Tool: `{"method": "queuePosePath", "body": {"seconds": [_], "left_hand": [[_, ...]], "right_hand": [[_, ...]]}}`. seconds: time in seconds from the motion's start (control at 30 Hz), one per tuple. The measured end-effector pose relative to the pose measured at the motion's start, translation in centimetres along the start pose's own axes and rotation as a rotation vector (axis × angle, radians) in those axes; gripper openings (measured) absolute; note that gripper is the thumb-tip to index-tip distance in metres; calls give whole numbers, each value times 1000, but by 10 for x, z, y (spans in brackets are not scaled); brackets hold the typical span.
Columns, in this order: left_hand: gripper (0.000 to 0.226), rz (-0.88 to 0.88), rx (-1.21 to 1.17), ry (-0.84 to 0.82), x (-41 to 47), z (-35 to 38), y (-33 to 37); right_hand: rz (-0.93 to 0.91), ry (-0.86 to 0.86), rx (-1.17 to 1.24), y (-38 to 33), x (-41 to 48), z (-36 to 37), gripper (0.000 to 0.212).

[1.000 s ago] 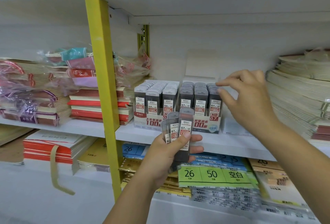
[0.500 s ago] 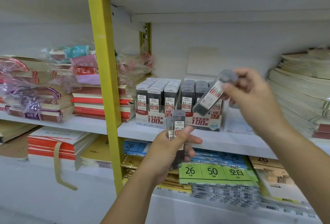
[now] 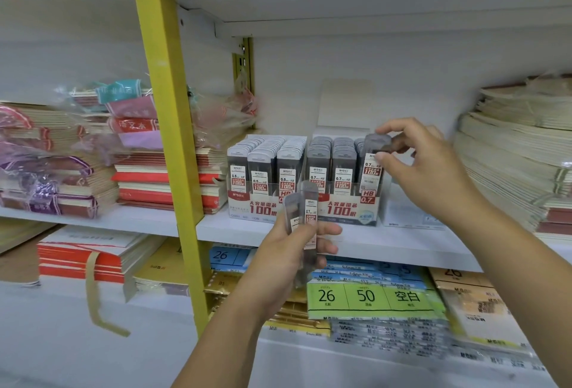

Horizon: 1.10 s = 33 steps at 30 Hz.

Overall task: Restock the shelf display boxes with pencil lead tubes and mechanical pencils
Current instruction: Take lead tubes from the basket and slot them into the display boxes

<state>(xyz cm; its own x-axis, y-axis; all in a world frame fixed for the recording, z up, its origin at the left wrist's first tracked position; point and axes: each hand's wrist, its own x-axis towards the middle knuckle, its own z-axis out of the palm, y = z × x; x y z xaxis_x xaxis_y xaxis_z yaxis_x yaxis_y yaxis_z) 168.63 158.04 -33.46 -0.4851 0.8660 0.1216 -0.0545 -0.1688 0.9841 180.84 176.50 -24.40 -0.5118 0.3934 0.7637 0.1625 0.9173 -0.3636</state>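
Your right hand [image 3: 433, 171] pinches a 0.7 lead tube [image 3: 372, 171] by its cap, now turned from tilted to upright in the right front slot of the 0.7 HB display box [image 3: 346, 210], nearly seated; your left hand [image 3: 288, 260] grips two further tubes [image 3: 309, 206].

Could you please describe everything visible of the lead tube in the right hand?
The lead tube is a slim, flat case of smoky translucent plastic with a white and red label marked 0.7 and 100. It stands nearly upright at the front right corner of the 0.7 display box. The right hand pinches its top end.
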Motion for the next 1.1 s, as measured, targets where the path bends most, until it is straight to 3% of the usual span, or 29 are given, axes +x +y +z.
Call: {"method": "queuePosePath", "body": {"seconds": [0.1,0.2,0.4,0.47,0.53,0.6,0.67,0.77,0.9,1.1], "left_hand": [[31,-18,32,-7,0,1,-2],[25,15,-10,-7,2,0,-5],[21,62,-103,-23,1,3,-4],[28,82,-141,-45,0,4,-1],[30,100,-170,-71,-1,6,0],[29,107,-188,-95,-2,9,1],[32,112,-183,-108,-3,10,1],[37,117,-185,-146,-4,9,1],[32,103,-170,-165,-4,5,0],[34,115,-110,-34,0,2,-4]], "right_hand": [[-10,71,-181,5,0,9,15],[-17,98,-284,9,-1,13,19],[-174,141,-297,-15,-12,11,25],[-150,-23,-28,-34,-20,11,27],[-2,-278,251,-47,-28,13,30],[64,-408,341,-52,-34,17,29],[76,-343,393,-52,-32,14,27],[128,-73,526,-46,-20,-2,26],[-49,233,457,-35,-5,-28,30],[-142,93,162,-18,-2,-15,28]]}}
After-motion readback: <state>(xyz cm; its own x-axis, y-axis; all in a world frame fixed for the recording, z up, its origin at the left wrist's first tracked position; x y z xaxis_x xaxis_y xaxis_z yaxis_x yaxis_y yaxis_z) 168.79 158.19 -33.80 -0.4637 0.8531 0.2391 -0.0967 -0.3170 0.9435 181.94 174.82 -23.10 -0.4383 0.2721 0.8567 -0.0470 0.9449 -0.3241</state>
